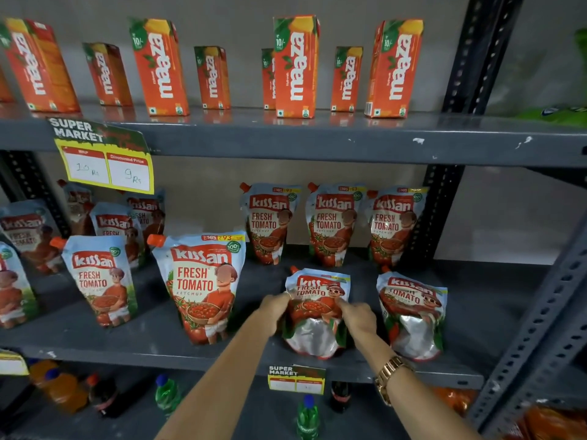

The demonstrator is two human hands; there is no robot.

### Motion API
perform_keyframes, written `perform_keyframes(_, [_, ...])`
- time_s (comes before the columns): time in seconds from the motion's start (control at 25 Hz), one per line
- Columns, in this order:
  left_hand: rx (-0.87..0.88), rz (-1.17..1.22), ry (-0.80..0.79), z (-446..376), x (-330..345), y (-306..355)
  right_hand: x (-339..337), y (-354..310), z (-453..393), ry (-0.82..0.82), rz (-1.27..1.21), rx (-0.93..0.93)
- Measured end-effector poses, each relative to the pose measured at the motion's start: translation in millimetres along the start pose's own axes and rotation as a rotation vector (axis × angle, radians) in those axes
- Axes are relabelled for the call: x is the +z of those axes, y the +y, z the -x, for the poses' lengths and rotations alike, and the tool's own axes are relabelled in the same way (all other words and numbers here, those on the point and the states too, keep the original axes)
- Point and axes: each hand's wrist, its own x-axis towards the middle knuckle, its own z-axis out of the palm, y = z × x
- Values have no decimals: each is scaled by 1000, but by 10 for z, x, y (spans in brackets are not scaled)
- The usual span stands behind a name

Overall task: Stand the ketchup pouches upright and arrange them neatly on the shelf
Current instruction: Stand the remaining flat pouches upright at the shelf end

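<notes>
**Floppy Pouch Could Slip or Knock Its Neighbours**

Two bare arms reach in from the near edge, the right one wearing a gold watch (pixel 392 377). Both hands are closed around one ketchup pouch (pixel 317 312): the left hand (pixel 275 308) pinches its left side and the right hand (pixel 357 315) pinches its right side. This pouch lies back on the middle shelf (pixel 79 338), with its shiny silver bottom facing us and its orange cap pointing far. It is not standing yet.

Just to its right a second lying pouch (pixel 413 315) waits the same way. To the left a big standing pouch (pixel 201 287) is close by. Three more pouches (pixel 333 223) stand in a row at the far side.

What could go wrong? The pouch is soft and full, so I think it may sag and flop over again if the bottom is not spread flat. The foil looks slippery, so it might slide out of the hands. Lifting it fast could bump the standing pouch on the left, or the row behind, and tip them. Set too near the edge, it could fall onto the bottles (pixel 306 417) below.
</notes>
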Motion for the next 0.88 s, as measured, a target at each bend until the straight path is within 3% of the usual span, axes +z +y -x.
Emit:
perform_keyframes(0.12, [74, -95, 143, -18, 166, -24, 63, -118, -30, -77, 21, -13])
perform_keyframes(0.28, [128, 143, 87, 91, 163, -73, 56, -137, 52, -166, -367, 28])
perform_keyframes(0.6, [560, 374, 74, 360, 103, 183, -79, -400, 248, -137, -577, -333])
perform_keyframes(0.76, [542, 468, 95, 376, 52, 104, -85, -350, 260, -233, -562, -363])
perform_keyframes(0.88, [576, 464, 163, 429, 69, 74, -81, -296, 301, -123, -651, -315])
